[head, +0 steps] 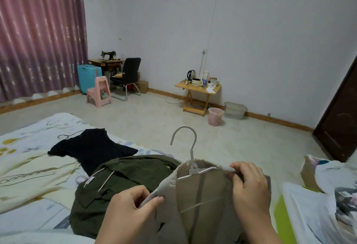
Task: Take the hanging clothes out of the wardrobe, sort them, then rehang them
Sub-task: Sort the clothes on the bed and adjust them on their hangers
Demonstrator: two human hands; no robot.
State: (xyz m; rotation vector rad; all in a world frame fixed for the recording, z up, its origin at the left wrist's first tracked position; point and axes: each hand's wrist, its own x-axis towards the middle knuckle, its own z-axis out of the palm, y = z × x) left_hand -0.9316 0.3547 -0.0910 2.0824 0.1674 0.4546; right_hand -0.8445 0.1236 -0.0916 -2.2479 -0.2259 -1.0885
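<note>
A beige garment [204,211] on a white hanger [190,147] is held up in front of me over the bed's edge. My left hand [127,211] pinches its left shoulder. My right hand [251,187] grips its right shoulder by the hanger's arm. Beneath it on the bed [29,176] lies a dark green shirt [116,185] with its own pale hanger inside. A black top [92,147] on a thin dark hanger lies further back on the bed. The wardrobe is out of view.
A cardboard box and white plastic bags [318,195] sit at the right. Across the open floor stand a pink bin [215,116], a folding table [197,91] with a kettle and cups, a pink stool [99,93], an office chair and a dark door [340,108].
</note>
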